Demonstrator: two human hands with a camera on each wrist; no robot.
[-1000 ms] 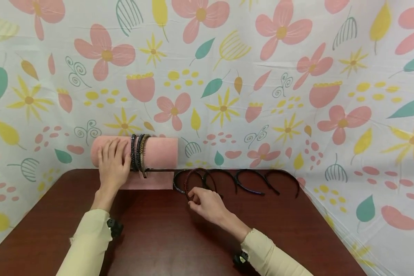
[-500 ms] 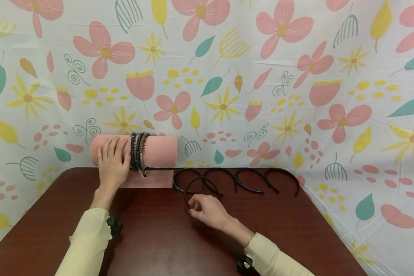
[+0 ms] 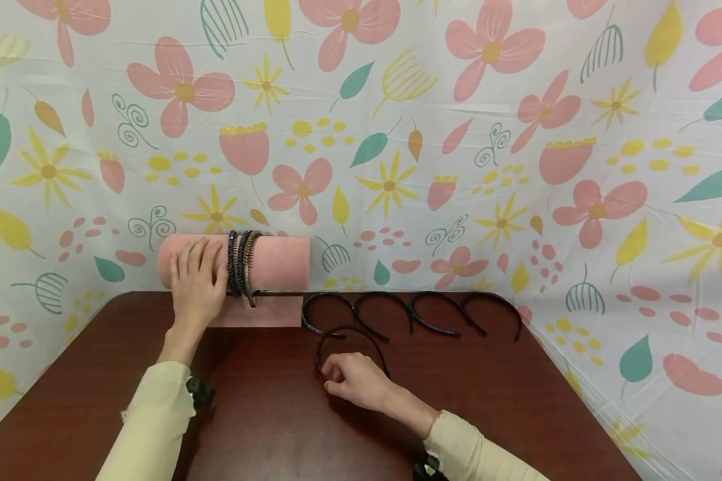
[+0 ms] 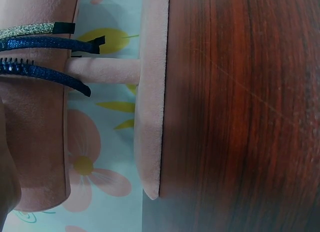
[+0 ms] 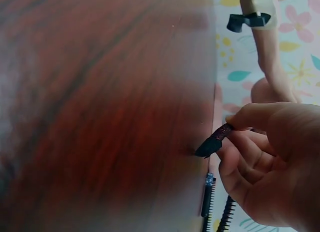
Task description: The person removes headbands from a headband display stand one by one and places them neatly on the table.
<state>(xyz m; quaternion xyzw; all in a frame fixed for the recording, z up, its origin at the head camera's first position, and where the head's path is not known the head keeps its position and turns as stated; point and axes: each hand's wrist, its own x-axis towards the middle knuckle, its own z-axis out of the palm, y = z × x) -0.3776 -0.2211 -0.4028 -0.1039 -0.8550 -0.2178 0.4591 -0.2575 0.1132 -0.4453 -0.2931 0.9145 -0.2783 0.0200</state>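
The left hand (image 3: 197, 287) rests on the left end of the roll (image 3: 283, 264), fingers laid across its top and the thumb apart, close to the bands there. The right hand (image 3: 357, 381) is in front of the roll and to its right, clamped on the red band (image 5: 214, 142) with a pinch of thumb and fingers near one black end. That band is up off the table (image 3: 265, 414), its arch away from the person.

Around the roll's middle sit three bands: a studded blue band (image 4: 40, 75) nearest the left hand, a plain blue band (image 4: 45, 43), then a gold band (image 4: 30, 30). Below the roll are its post (image 4: 105, 70) and pink base (image 4: 152, 117). To the right of the roll, four dark bands (image 3: 434, 326) lie in a row on the table, one with blue glitter along a leg.

Behind the roll hangs a floral sheet (image 3: 397, 100), printed with flowers and leaves. Nearer the person than the roll, each wrist carries a black camera (image 3: 200, 394) beside a cream sleeve (image 3: 156, 407); a pale mark on the right one is too small to read.
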